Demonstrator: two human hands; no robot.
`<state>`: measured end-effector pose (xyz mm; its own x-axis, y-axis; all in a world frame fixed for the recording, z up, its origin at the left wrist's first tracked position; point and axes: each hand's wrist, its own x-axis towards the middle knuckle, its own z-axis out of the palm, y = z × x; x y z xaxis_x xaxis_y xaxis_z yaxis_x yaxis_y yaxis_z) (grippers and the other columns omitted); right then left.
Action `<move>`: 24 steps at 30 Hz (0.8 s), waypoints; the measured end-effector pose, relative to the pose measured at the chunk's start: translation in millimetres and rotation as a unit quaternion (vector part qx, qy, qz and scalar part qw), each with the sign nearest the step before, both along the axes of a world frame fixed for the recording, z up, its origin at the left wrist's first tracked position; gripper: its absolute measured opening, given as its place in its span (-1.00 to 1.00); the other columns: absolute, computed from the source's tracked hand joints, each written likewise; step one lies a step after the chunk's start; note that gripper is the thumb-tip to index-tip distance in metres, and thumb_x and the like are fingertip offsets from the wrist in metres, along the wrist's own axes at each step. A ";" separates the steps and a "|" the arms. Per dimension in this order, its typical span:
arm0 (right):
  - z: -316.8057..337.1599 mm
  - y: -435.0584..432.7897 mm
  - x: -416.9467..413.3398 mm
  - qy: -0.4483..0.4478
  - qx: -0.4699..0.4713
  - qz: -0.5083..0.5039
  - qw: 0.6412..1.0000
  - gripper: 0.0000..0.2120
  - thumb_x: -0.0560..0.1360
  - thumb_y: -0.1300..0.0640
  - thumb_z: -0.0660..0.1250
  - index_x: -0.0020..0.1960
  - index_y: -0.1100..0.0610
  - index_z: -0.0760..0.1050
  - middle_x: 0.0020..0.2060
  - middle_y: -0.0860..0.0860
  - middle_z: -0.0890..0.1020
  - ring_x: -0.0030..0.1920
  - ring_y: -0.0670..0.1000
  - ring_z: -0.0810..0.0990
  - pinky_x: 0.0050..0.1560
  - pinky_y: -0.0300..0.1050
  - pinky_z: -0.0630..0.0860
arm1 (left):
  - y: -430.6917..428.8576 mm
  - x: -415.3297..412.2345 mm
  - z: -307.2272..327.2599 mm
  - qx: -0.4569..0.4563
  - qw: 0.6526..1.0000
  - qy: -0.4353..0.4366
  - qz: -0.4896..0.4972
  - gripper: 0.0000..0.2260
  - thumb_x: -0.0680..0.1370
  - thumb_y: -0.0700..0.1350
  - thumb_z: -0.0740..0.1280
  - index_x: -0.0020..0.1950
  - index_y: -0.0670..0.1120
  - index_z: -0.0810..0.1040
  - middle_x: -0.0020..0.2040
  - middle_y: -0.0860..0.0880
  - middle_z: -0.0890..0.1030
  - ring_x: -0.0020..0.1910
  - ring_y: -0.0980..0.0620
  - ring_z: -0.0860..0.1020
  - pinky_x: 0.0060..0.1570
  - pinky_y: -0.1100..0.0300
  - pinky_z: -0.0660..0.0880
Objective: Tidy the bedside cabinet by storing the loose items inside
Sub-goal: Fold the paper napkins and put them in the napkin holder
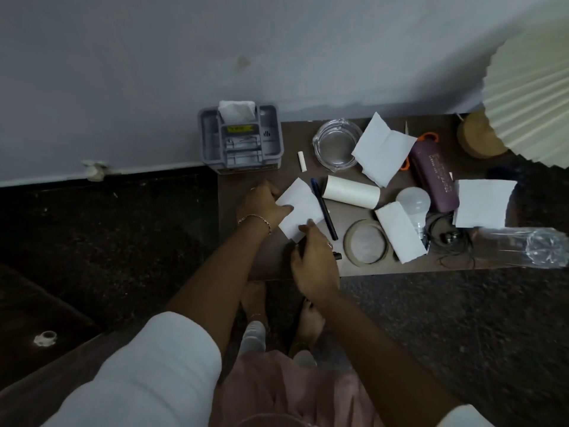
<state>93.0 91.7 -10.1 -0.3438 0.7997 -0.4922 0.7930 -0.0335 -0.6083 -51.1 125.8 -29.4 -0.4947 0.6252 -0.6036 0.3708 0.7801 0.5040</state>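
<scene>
A dark brown bedside cabinet top (246,241) carries many loose items. My left hand (261,204) pinches the left edge of a white paper sheet (300,208) lying near the cabinet's left front. My right hand (314,263) pinches the same sheet at its lower corner. Just right of the sheet lies a dark pen (323,208). Beyond it sit a cardboard tube (352,192), a white light bulb (413,202), a glass ashtray (337,144), a purple bottle (434,180) and more white papers (381,149).
A grey tissue organiser (240,140) stands at the cabinet's back left. A round coaster (366,243), black earphones (449,238) and a clear plastic bottle (523,248) lie along the front. A pleated lamp shade (529,97) overhangs the right end. Dark floor surrounds the cabinet.
</scene>
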 end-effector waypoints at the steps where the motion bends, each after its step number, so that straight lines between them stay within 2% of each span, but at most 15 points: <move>1: -0.1 0.7 0.5 -0.001 0.002 0.001 1.000 -0.57 0.57 0.22 0.19 0.44 0.17 0.30 0.47 0.06 0.31 0.47 0.04 0.25 0.46 -0.05 0.24 | 1.7 0.1 2.2 -0.002 1.000 -0.020 0.011 -0.67 0.34 -0.02 0.50 0.03 -0.06 0.52 0.01 -0.03 0.58 0.03 -0.05 0.55 0.09 0.03 0.52; 3: 0.8 2.3 1.6 -0.002 0.008 0.006 1.000 -0.58 0.57 0.23 0.18 0.43 0.17 0.32 0.45 0.06 0.35 0.46 0.04 0.28 0.43 -0.06 0.27 | 3.9 0.0 6.2 -0.006 0.999 -0.044 0.013 -0.79 0.35 -0.06 0.50 -0.11 -0.08 0.54 -0.12 -0.03 0.56 -0.10 -0.02 0.54 -0.01 0.11 0.51; 5: 2.4 3.9 3.6 0.000 0.010 0.009 1.000 -0.59 0.57 0.23 0.17 0.42 0.16 0.33 0.42 0.06 0.39 0.43 0.05 0.32 0.39 -0.05 0.30 | 3.9 0.1 7.5 -0.003 0.998 -0.055 0.022 -0.82 0.36 -0.11 0.49 -0.27 -0.06 0.48 -0.22 -0.04 0.53 -0.19 0.00 0.50 -0.13 0.17 0.45; 10: 1.7 5.8 7.3 0.013 0.025 0.009 1.000 -0.61 0.57 0.28 0.14 0.39 0.15 0.37 0.36 0.04 0.47 0.37 0.04 0.41 0.32 -0.14 0.33 | -3.2 -0.6 12.3 0.007 0.985 -0.125 0.118 -0.82 0.39 -0.14 0.41 -0.30 -0.08 0.41 -0.32 0.01 0.46 -0.28 0.03 0.44 -0.31 0.22 0.34; 13: 0.6 7.1 9.4 0.043 0.018 -0.019 0.999 -0.64 0.54 0.33 0.15 0.31 0.17 0.42 0.23 0.07 0.55 0.24 0.06 0.50 0.13 -0.30 0.35 | -7.1 -2.2 18.4 0.020 0.954 -0.208 0.214 -0.91 0.42 -0.16 0.37 -0.20 -0.12 0.48 -0.20 -0.06 0.53 -0.23 0.01 0.50 -0.21 0.19 0.43; 15: 0.5 9.7 8.8 0.063 -0.007 -0.058 0.996 -0.63 0.53 0.35 0.15 0.31 0.19 0.40 0.23 0.09 0.52 0.24 0.04 0.47 0.14 -0.36 0.28 | -10.9 -1.8 22.0 0.029 0.909 -0.290 0.298 -0.85 0.46 -0.20 0.33 0.01 -0.15 0.50 -0.09 -0.09 0.55 -0.18 0.01 0.53 -0.21 0.16 0.51; 17: 3.4 13.7 4.4 0.087 -0.062 -0.123 0.987 -0.63 0.55 0.31 0.17 0.35 0.20 0.35 0.25 0.07 0.48 0.23 0.01 0.46 0.17 -0.29 0.32 | -15.9 -1.0 23.3 0.048 0.869 -0.352 0.345 -0.77 0.48 -0.23 0.31 0.13 -0.16 0.47 -0.05 -0.10 0.56 -0.12 -0.02 0.55 -0.24 0.10 0.55; 19: 8.2 18.2 -2.2 0.140 -0.164 -0.226 0.950 -0.65 0.58 0.21 0.21 0.35 0.19 0.33 0.20 0.04 0.49 0.16 -0.02 0.49 0.10 -0.26 0.37 | -20.9 0.8 23.6 0.070 0.835 -0.398 0.373 -0.75 0.47 -0.27 0.31 0.15 -0.17 0.49 0.01 -0.12 0.57 -0.05 -0.06 0.56 -0.17 0.03 0.57; 22: 17.0 26.6 -8.9 0.249 -0.334 -0.340 0.843 -0.73 0.58 -0.01 0.24 0.19 0.12 0.48 0.04 0.00 0.62 0.07 -0.04 0.60 -0.10 -0.26 0.48 | -26.9 5.4 26.5 0.095 0.796 -0.449 0.394 -0.80 0.46 -0.32 0.32 0.07 -0.20 0.53 0.04 -0.17 0.58 0.01 -0.12 0.57 -0.01 -0.07 0.57; 24: 20.2 32.0 -10.1 0.299 -0.390 -0.375 0.786 -0.75 0.53 -0.08 0.29 0.08 0.07 0.55 -0.03 0.01 0.68 -0.03 -0.05 0.65 -0.19 -0.24 0.54 | -30.5 9.3 29.1 0.106 0.783 -0.473 0.389 -0.73 0.45 -0.33 0.35 0.15 -0.26 0.52 0.12 -0.23 0.58 0.08 -0.17 0.58 0.04 -0.12 0.57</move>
<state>82.9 123.7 10.0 -0.2758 0.4236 -0.8628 -0.0477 -0.9026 -0.4279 -41.8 95.3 -0.3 -0.1693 0.4925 -0.8537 -0.7934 0.4457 0.4145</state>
